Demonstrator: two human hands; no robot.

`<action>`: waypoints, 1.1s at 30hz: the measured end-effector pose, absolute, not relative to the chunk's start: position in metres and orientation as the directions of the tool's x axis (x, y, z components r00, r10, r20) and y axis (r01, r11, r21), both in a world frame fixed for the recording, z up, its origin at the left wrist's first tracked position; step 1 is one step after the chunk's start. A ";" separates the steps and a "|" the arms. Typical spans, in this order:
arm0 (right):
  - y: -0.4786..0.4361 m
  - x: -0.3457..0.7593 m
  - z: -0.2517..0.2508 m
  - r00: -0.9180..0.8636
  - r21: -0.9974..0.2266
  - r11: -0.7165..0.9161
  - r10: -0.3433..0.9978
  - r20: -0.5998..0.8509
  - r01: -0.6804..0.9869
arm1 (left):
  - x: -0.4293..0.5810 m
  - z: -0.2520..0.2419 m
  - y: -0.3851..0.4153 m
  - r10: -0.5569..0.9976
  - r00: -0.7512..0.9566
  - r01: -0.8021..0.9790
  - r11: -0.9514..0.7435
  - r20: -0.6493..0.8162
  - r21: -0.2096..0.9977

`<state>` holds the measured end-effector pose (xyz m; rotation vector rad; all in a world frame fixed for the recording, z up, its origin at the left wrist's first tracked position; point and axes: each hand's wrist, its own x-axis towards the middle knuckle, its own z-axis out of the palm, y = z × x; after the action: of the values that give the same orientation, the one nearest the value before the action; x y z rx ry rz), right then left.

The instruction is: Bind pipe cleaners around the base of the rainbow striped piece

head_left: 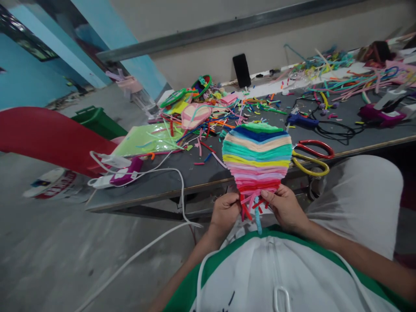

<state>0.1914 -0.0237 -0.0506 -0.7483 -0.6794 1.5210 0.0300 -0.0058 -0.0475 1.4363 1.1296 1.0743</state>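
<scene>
- Head view: a striped pipe-cleaner panel (256, 158) is held upright just off the near edge of the table (146, 190), above the lap.
- The left hand (225, 211) is closed round the bunched stem ends (255, 208) at the panel's narrow bottom tip. The right hand (285, 207) is pinched on the same bunch from the other side.
- Rows are seen laid edge to edge, from green and blue at the top down to red at the tip, so the banding is judged largely built.
- The stem ends are loose and uneven, with one pale blue tail hanging lowest. Tidying them is judged the part not yet done.
- At the near edge, just right of the panel, a pair of scissors (312, 156) is lying, with a blue glue gun (300, 120) farther in.
- Across the table's middle and toward its far edge, cut scraps (227, 112) are spread thickly.
</scene>
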 end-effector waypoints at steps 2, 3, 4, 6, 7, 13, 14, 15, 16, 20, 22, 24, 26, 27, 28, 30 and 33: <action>-0.023 0.192 -0.050 -0.027 -0.786 -0.073 0.997 -0.071 -0.614 | 0.029 -0.048 -0.006 0.969 0.215 0.149 -0.155 0.121 0.977; -0.023 0.192 -0.049 -0.023 -0.786 -0.070 0.997 -0.071 -0.614 | 0.028 -0.049 -0.005 0.964 0.226 0.157 -0.180 0.142 0.971; -0.023 0.192 -0.049 -0.022 -0.787 -0.068 0.997 -0.069 -0.614 | 0.028 -0.049 -0.005 0.962 0.226 0.162 -0.195 0.156 0.967; -0.024 0.192 -0.050 -0.030 -0.788 -0.069 0.998 -0.064 -0.612 | 0.027 -0.051 -0.004 0.960 0.217 0.162 -0.213 0.175 0.964; -0.024 0.192 -0.051 -0.034 -0.789 -0.070 0.997 -0.063 -0.611 | 0.026 -0.051 -0.004 0.960 0.211 0.160 -0.219 0.184 0.963; -0.023 0.192 -0.060 -0.015 -0.825 -0.084 0.996 -0.091 -0.560 | 0.033 -0.053 -0.006 0.984 0.174 0.049 -0.058 0.049 0.997; -0.022 0.192 -0.062 -0.004 -0.834 -0.083 0.995 -0.096 -0.545 | 0.035 -0.053 -0.007 0.986 0.166 -0.001 -0.011 0.011 1.000; -0.022 0.192 -0.063 0.004 -0.842 -0.084 0.995 -0.102 -0.532 | 0.037 -0.052 -0.007 0.987 0.158 -0.055 0.026 -0.017 0.998; -0.022 0.192 -0.064 0.006 -0.849 -0.089 0.994 -0.108 -0.522 | 0.039 -0.051 -0.008 0.988 0.153 -0.108 0.051 -0.034 0.993; -0.021 0.194 -0.064 -0.019 -0.879 -0.131 0.990 -0.137 -0.458 | 0.038 -0.045 -0.009 0.979 0.200 -0.228 0.091 -0.044 0.969; -0.020 0.195 -0.063 -0.014 -0.908 -0.141 0.989 -0.147 -0.394 | 0.035 -0.041 -0.008 0.969 0.242 -0.204 0.097 -0.046 0.974; -0.020 0.196 -0.062 -0.001 -0.937 -0.134 0.990 -0.141 -0.322 | 0.032 -0.040 -0.005 0.960 0.271 -0.109 0.101 -0.068 0.989; -0.019 0.196 -0.062 0.011 -0.956 -0.123 0.991 -0.131 -0.266 | 0.030 -0.041 -0.001 0.957 0.278 0.017 0.076 -0.078 0.997; -0.019 0.196 -0.063 0.009 -0.960 -0.124 0.991 -0.130 -0.250 | 0.029 -0.042 0.000 0.961 0.269 0.087 0.041 -0.063 0.995; -0.019 0.197 -0.063 0.001 -0.962 -0.127 0.991 -0.132 -0.242 | 0.028 -0.044 0.001 0.967 0.254 0.161 -0.010 -0.032 0.987; -0.018 0.197 -0.064 -0.028 -0.961 -0.139 0.990 -0.136 -0.238 | 0.026 -0.046 0.002 0.971 0.228 0.327 -0.139 0.064 0.935; -0.018 0.197 -0.065 -0.064 -0.963 -0.151 0.988 -0.140 -0.225 | 0.022 -0.045 -0.001 0.951 0.241 0.581 -0.300 0.192 0.757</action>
<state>0.1971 -0.0182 -0.0654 -1.1157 -0.9957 1.4516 0.0223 -0.0010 -0.0447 1.9722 1.3950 0.8825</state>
